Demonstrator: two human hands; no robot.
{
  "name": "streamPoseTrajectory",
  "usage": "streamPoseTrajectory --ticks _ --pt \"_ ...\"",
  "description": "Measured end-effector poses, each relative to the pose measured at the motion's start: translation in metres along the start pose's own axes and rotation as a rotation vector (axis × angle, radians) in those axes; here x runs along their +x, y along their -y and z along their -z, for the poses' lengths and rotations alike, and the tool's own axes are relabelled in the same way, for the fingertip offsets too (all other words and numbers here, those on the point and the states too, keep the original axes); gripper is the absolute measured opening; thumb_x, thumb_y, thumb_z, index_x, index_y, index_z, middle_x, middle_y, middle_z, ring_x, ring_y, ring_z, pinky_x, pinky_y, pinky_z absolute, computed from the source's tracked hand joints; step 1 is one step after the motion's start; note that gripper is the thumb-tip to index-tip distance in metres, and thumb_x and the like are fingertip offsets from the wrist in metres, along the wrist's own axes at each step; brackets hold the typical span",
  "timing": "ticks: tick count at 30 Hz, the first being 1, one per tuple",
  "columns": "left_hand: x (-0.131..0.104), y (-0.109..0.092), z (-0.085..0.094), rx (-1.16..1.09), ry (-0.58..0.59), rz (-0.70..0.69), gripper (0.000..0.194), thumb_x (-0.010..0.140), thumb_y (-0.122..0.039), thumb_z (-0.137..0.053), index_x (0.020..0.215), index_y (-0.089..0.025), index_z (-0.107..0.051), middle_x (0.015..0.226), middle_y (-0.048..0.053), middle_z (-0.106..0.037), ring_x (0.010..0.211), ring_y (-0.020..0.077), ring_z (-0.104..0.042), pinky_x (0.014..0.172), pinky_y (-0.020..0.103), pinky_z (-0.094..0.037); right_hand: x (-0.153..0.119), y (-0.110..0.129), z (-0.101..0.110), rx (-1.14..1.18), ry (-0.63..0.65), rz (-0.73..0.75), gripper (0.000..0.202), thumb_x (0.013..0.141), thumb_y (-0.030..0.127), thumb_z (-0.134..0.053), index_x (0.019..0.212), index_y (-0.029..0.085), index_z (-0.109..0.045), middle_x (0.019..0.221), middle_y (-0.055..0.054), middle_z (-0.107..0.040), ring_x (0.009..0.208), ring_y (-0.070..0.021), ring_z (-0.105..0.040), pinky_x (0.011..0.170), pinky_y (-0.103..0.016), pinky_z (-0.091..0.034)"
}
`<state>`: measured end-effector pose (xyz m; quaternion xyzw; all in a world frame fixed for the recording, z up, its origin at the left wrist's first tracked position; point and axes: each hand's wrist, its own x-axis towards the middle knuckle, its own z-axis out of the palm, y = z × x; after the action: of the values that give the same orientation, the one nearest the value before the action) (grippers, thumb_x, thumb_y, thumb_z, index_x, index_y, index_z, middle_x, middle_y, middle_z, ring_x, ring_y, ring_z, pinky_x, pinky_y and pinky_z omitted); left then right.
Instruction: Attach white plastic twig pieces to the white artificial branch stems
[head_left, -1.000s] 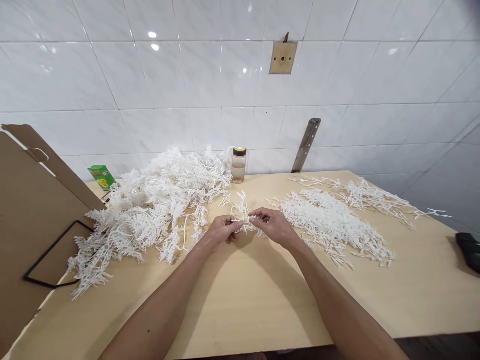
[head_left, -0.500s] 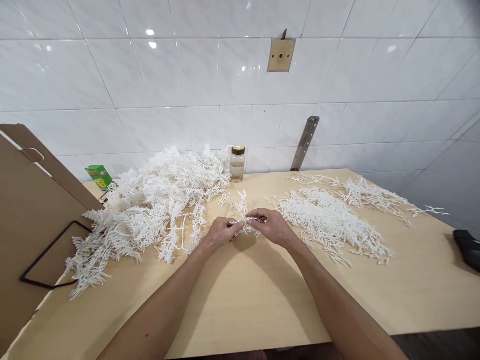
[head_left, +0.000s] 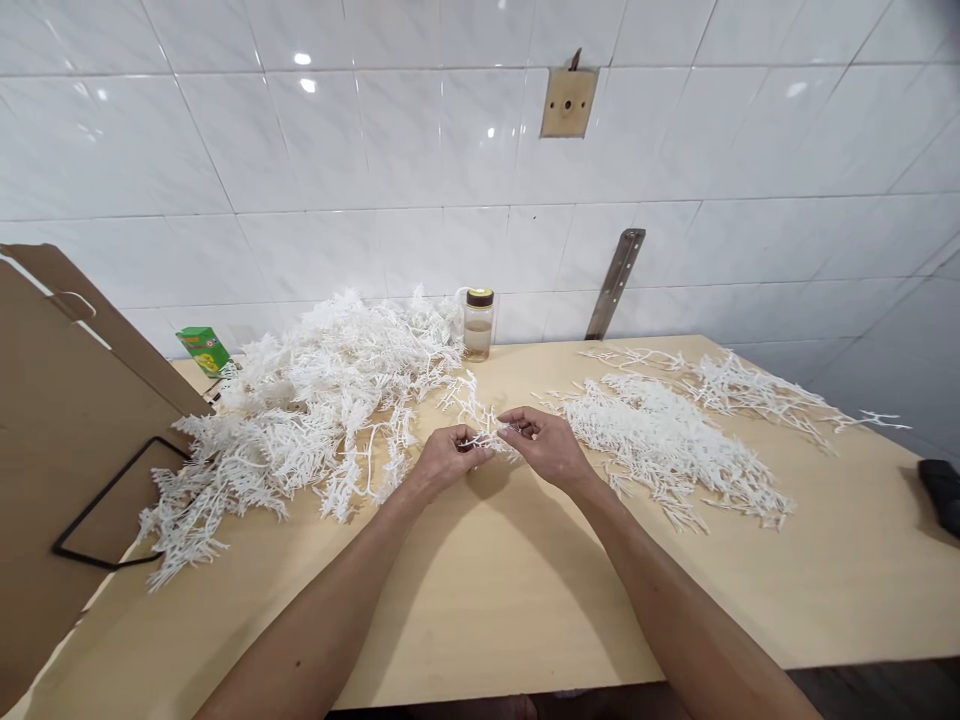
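Note:
Between my two hands is a thin white branching sprig [head_left: 474, 405], like artificial coral or foliage, its tips pointing up and away from me. My left hand [head_left: 448, 462] pinches it from the left with thumb and fingers. From the right, my right hand [head_left: 546, 445] pinches it too, the fingertips close to those of the left. The part within the fingers is mostly hidden. Left of my hands lies a large heap of white sprigs [head_left: 322, 390]. Right of them a flatter pile of white sprigs [head_left: 667, 440] rests on the wooden table [head_left: 495, 610].
A lidded jar of liquid [head_left: 478, 328] stands behind my hands, near the tiled wall. A metal strip [head_left: 616, 285] leans there. Bare thicker branches [head_left: 750, 392] lie at the back right. At left are a green box [head_left: 204, 350] and cardboard [head_left: 90, 470]; a black object [head_left: 941, 495] sits far right.
The sprig has shifted in my fingers, and its upper tips now lean further left. My fingertips have moved slightly apart. The view has turned a little.

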<state>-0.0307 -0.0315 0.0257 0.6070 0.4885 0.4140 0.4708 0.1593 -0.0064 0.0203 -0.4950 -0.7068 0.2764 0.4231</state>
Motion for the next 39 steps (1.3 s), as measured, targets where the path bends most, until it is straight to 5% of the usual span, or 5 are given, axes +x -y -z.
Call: streamPoseTrajectory --ticks 13,16,23,32,39 --pt "0.003 0.002 0.002 -0.207 -0.005 0.177 0.047 0.063 -0.058 -0.077 0.063 -0.017 -0.054 0.048 -0.005 -0.046 0.04 0.0045 -0.032 0.04 0.021 -0.017 0.001 -0.003 -0.004 0.213 -0.09 -0.075 0.052 0.077 0.048 -0.068 0.119 0.018 -0.058 0.113 -0.011 -0.066 0.069 -0.0164 -0.065 0.059 -0.033 -0.058" --pt "0.004 0.003 0.002 -0.256 -0.085 0.175 0.047 0.064 -0.059 -0.076 0.062 -0.017 -0.053 0.047 -0.005 -0.045 0.039 0.0047 -0.032 0.04 0.021 -0.016 -0.001 -0.005 -0.007 0.19 -0.152 -0.161 0.041 0.078 0.052 -0.067 0.099 0.017 -0.062 0.095 -0.008 -0.068 0.065 -0.0165 -0.066 0.06 -0.033 -0.058" --pt "0.005 0.007 0.001 -0.28 -0.055 0.155 0.046 0.068 -0.06 -0.072 0.066 -0.017 -0.056 0.055 -0.002 -0.053 0.041 0.005 -0.037 0.038 0.02 -0.019 -0.004 -0.001 -0.016 0.454 0.251 -0.339 0.051 0.08 0.067 -0.059 0.081 0.016 -0.064 0.093 -0.013 -0.07 0.085 -0.0232 -0.069 0.062 -0.03 -0.059" --pt "0.007 0.013 -0.004 0.024 -0.219 0.008 0.025 0.071 -0.042 -0.07 0.07 -0.017 -0.066 0.057 -0.002 -0.059 0.051 0.0096 -0.046 0.051 0.023 -0.033 -0.002 -0.01 -0.015 0.336 0.112 -0.356 0.039 0.076 0.055 -0.07 0.084 0.018 -0.062 0.071 -0.004 -0.067 0.053 -0.0158 -0.066 0.045 -0.022 -0.044" --pt "0.003 0.008 -0.006 -0.02 -0.147 0.04 0.027 0.068 -0.04 -0.074 0.079 -0.018 -0.062 0.058 -0.002 -0.06 0.054 0.0118 -0.052 0.054 0.023 -0.035 -0.001 -0.007 -0.013 0.446 0.105 -0.293 0.038 0.074 0.054 -0.072 0.081 0.018 -0.061 0.065 -0.002 -0.064 0.055 -0.0151 -0.063 0.054 -0.029 -0.054"
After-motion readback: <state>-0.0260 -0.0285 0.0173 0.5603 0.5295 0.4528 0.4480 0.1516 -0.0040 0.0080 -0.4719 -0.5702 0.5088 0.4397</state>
